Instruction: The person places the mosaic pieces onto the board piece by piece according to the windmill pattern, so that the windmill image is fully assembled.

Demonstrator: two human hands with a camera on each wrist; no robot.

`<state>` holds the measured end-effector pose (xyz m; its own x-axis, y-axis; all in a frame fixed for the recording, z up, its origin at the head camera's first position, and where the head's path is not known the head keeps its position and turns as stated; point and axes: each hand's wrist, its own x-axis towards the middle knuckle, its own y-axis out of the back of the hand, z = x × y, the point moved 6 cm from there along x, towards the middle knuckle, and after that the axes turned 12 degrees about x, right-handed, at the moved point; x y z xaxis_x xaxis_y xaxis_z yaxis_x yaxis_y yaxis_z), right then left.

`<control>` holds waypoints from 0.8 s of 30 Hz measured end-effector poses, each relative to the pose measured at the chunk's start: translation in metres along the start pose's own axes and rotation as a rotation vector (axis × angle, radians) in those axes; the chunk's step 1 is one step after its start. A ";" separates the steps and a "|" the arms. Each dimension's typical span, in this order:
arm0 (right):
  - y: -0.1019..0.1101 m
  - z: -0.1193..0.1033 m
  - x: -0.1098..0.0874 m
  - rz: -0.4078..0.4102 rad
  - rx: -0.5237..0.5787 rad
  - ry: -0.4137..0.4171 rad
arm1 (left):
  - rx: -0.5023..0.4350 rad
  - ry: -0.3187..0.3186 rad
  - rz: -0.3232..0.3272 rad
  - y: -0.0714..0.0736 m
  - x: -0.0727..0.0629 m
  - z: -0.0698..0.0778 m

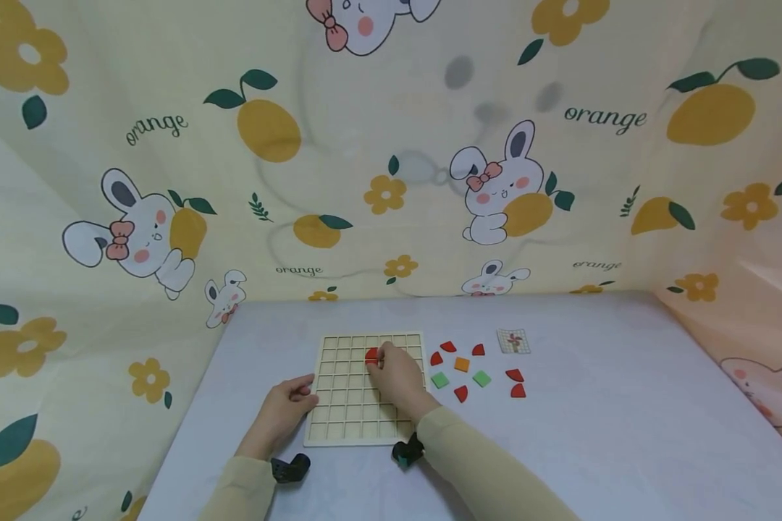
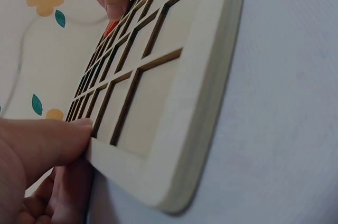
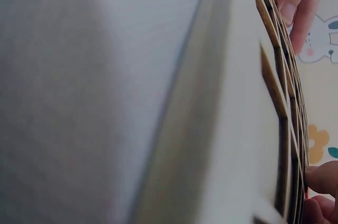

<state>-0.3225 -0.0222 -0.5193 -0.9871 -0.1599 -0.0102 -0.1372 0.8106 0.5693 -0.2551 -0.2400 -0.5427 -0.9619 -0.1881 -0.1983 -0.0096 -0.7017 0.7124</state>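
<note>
Red piece [image 1: 371, 354], I'm noting, is being pinched by the right hand [image 1: 400, 376], fingertips narrow, toward twelve o'clock on the grid board [image 1: 355, 428], the left hand [image 1: 282, 407] gripping its nine-o'clock edge.

word "orange" [image 1: 606, 118] in dark cursive, four times on the yellow backdrop cloth [image 1: 378, 101], larger at upper left and upper right, smaller twice lower down, a cut-off script fragment [image 1: 80, 514] at bottom left

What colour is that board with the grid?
The board is pale cream, seen best in the head view.
</note>
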 end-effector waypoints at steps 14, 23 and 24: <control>0.040 0.005 -0.018 -0.016 0.144 0.048 | 0.028 -0.019 -0.009 0.003 0.003 -0.002; 0.091 0.052 -0.044 0.014 0.162 -0.059 | 0.029 0.000 -0.021 0.000 0.003 -0.002; 0.097 0.058 -0.047 0.025 0.163 -0.068 | 0.026 0.001 -0.022 -0.001 0.002 -0.002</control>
<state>-0.2937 0.0965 -0.5115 -0.9929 -0.1046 -0.0567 -0.1188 0.8953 0.4293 -0.2570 -0.2411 -0.5449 -0.9613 -0.1733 -0.2143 -0.0377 -0.6877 0.7250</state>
